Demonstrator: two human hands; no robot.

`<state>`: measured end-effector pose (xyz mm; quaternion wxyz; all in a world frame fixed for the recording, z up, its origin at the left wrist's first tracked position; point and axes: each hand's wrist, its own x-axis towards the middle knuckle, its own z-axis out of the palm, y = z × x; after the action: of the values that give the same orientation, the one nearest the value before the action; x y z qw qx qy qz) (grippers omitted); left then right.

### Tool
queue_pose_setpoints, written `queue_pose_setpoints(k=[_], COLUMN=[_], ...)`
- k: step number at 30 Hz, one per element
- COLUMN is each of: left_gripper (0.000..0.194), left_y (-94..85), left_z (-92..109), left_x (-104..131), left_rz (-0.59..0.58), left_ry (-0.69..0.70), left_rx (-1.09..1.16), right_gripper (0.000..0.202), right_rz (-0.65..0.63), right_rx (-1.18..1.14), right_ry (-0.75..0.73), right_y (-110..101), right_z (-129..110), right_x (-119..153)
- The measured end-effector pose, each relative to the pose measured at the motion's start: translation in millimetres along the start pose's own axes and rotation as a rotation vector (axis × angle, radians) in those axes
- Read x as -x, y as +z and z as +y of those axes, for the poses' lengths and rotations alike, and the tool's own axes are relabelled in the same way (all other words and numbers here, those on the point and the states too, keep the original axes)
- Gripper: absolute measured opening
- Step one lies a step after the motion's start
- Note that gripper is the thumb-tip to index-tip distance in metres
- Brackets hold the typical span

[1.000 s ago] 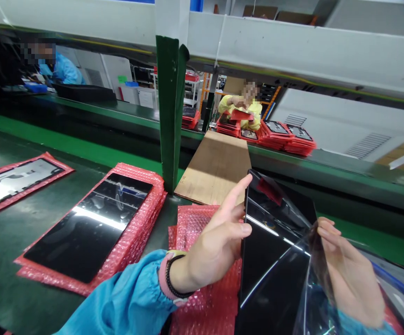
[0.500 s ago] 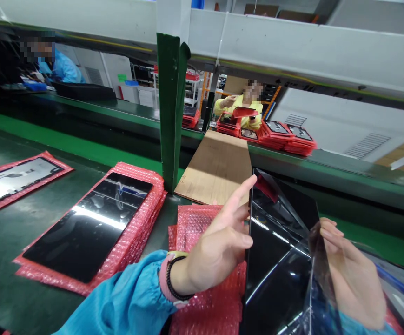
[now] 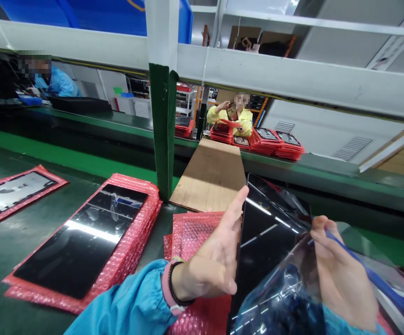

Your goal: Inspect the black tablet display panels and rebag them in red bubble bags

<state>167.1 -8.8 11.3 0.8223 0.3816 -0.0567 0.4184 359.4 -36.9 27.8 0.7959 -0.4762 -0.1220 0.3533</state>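
Note:
My left hand [image 3: 212,256] grips the left edge of a black glass screen panel [image 3: 257,232], fingers straight along the edge and thumb lower down. The panel stands tilted up; its lower end runs out of view. A clear protective film [image 3: 285,284] hangs partly lifted off the panel's face, bulging toward me. Between thumb and fingers of my right hand [image 3: 344,274], the film's right side is pinched. Under my left wrist, red bubble-wrap sleeves [image 3: 195,232] lie on the bench.
To the left, another black screen panel [image 3: 83,237] rests on stacked red bubble wrap [image 3: 135,242]. Farther left lies a silver-backed panel [image 3: 16,186]. A wooden board [image 3: 212,172] reaches past the green post [image 3: 162,135]. A person in yellow [image 3: 231,116] works across, beside red stacks [image 3: 278,144].
My right hand has shifted slightly left and the film now bulges farther off the panel's face. My left hand keeps its hold. The view has tilted up a little.

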Motion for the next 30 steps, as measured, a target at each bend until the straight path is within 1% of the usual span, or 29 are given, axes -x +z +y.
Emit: queue_pose_setpoints(k=[3,8,12,14,18,22,30], left_gripper=[0.111,0.11,0.11,0.112,0.113,0.109,0.106], left_y=[0.9,1.8,0.8,0.3,0.2,0.7,0.0], left_z=[-1,-2,-3,-4,-4,-4,-5], left_x=[0,-1,0,0,0,0,1], left_rz=[0.001,-0.051,0.002,0.013,-0.006,-0.02,-0.014], left_ry=[-0.01,0.016,0.025,-0.001,-0.047,-0.023,-0.007], left_rx=[0.017,0.046,-0.004,-0.006,0.041,0.094,0.067], right_gripper=[0.045,0.045,0.051,0.052,0.049,0.049,0.048], right_rz=[0.038,-0.019,-0.067,-0.072,-0.063,-0.063,-0.071], right_rx=[-0.114,-0.082,-0.076,-0.065,-0.048,-0.054,-0.058], right_ry=[0.068,0.084,0.076,0.078,0.081,0.078,0.075], right_y=[-1,-3,-5,-6,-7,-9,-11], right_z=[1,2,4,4,4,4,6], right_x=[0,2,2,0,-1,-2,-5])
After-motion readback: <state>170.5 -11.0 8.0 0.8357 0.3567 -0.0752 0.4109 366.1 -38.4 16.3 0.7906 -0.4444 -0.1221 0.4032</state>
